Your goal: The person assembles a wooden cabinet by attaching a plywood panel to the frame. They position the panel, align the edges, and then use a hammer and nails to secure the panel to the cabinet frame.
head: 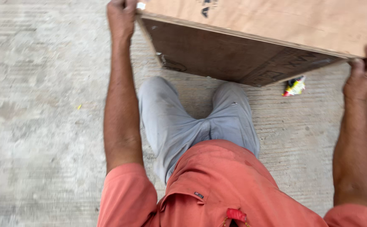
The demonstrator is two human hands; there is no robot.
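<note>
You wear a salmon-orange short-sleeved shirt [217,185], its fabric faintly stained and creased, with the sleeves ending just above the elbows so that both forearms are bare. A small dark tag [199,195] is stitched near the shirt's collar fold, and a little red loop or tab [236,215] shows at the bottom edge of the view. Below the shirt you have light grey trousers [183,122], wrinkled at the crotch and dusty in places. Your left hand [121,17] and right hand [365,73] are bare, without gloves, rings or a watch.
</note>
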